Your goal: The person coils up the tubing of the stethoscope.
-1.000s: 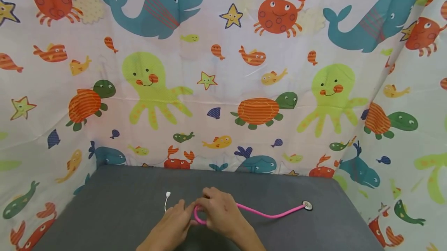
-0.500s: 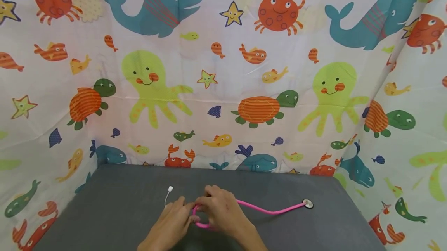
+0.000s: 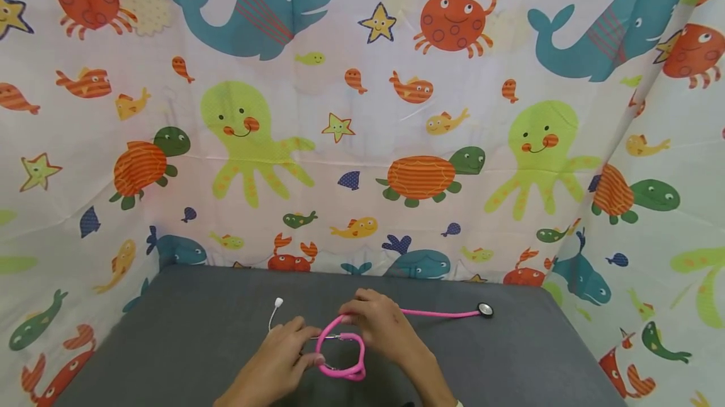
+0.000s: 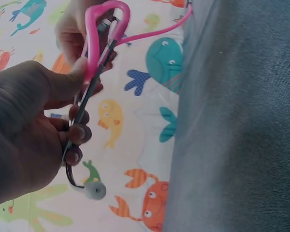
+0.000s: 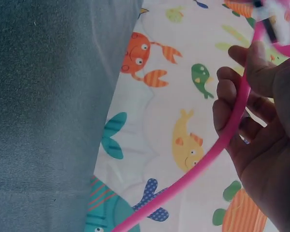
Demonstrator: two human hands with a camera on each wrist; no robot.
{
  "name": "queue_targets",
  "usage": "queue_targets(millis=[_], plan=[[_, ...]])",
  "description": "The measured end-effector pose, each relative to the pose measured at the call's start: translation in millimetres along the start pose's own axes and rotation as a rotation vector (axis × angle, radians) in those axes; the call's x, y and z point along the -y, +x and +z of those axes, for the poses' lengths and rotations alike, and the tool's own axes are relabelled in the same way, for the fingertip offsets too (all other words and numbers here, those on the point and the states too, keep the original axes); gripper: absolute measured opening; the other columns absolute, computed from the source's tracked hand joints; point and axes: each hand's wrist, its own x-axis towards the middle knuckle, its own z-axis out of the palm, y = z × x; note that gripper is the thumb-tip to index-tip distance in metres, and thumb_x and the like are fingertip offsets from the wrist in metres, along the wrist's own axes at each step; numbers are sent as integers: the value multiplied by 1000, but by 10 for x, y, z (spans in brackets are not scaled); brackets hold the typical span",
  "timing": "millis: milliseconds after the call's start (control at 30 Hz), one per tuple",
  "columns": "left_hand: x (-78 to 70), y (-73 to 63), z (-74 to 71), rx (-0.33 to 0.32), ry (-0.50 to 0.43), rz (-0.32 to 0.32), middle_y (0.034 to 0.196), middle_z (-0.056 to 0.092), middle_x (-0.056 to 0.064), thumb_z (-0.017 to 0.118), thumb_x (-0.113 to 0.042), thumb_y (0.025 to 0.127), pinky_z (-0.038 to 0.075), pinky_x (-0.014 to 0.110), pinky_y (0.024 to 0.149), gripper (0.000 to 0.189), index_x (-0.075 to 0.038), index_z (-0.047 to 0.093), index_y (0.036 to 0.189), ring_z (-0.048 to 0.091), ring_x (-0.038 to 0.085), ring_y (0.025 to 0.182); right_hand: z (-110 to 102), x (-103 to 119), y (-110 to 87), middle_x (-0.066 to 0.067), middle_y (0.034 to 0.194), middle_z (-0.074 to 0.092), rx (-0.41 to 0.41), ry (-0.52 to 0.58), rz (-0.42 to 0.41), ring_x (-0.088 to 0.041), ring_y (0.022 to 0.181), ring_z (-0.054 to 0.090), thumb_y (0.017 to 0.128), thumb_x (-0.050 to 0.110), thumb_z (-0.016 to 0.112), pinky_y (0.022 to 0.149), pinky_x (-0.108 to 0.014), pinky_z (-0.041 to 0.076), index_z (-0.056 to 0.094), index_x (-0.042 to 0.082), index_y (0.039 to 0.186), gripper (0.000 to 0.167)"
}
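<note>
Where the white earpiece (image 3: 279,302) pokes out: beyond the left hand (image 3: 277,356).
Left hand: thumb and fingers curled round the metal ear tubes (image 4: 91,88); better steady than squeezed.
Stethoscope (image 3: 361,351): held between the hands over the desk (image 3: 226,306), tubing looped; a wide loop should avoid kinks.
Right hand (image 3: 387,326): fingers curled round the pink tube (image 3: 442,314); a light guiding hold would suit.
Round end (image 3: 485,310): far right; likely best trailed slack.
</note>
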Motion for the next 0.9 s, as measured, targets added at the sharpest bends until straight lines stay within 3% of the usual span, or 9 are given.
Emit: queue_targets(millis=[133,233,367,467,600,733,833,900], plan=[[-50,-23,-104,-32,-118,18,87,50,-6,76,-34,94,35,22,66,37,-8,72,120,39,2,77,-16,-70,-17,3,91,73,42,129,39,-1,80,61,97,17,73,73,-16,54,81,12,109,15],[-102,-6,-164,-85,-154,25,92,54,-6,76,-30,94,37,22,69,33,-10,70,119,42,2,81,4,-101,-24,-1,93,76,59,208,51,-2,82,65,99,14,71,76,-18,57,80,10,112,17],[-172,57,-202,-172,-169,-14,92,55,-8,76,-26,94,36,23,72,28,-14,70,118,45,1,81,70,-64,-44,-6,92,77,87,329,133,0,79,61,101,14,68,74,-16,55,78,8,117,20],[-203,122,-216,-251,-247,-73,85,51,-5,77,-18,93,36,22,67,26,-10,71,117,44,2,74,117,13,-51,-9,88,74,105,382,197,2,73,55,104,15,64,69,-15,51,75,6,123,24],[-227,205,-229,-360,-333,-184,80,47,0,78,-13,92,38,21,61,25,-4,71,115,43,5,68,167,147,-41,-4,81,70,158,286,183,3,68,52,107,16,58,65,-15,49,73,6,118,21],[-244,271,-230,-476,-248,-266,82,49,3,80,-19,91,39,22,65,29,-3,72,115,45,10,73,206,278,-48,8,80,64,279,126,148,4,68,48,109,24,56,66,-12,47,70,13,109,19],[-253,310,-208,-545,-170,-284,83,51,4,82,-20,89,38,24,68,32,-3,73,115,46,13,76,181,372,-67,11,76,56,333,82,146,4,67,45,110,27,55,64,-12,45,70,15,105,19],[-256,334,-185,-575,-126,-268,83,53,5,82,-18,89,37,28,72,31,-1,73,114,46,14,77,128,430,-79,12,74,53,328,43,135,3,66,45,109,27,58,62,-12,44,68,16,102,17]])
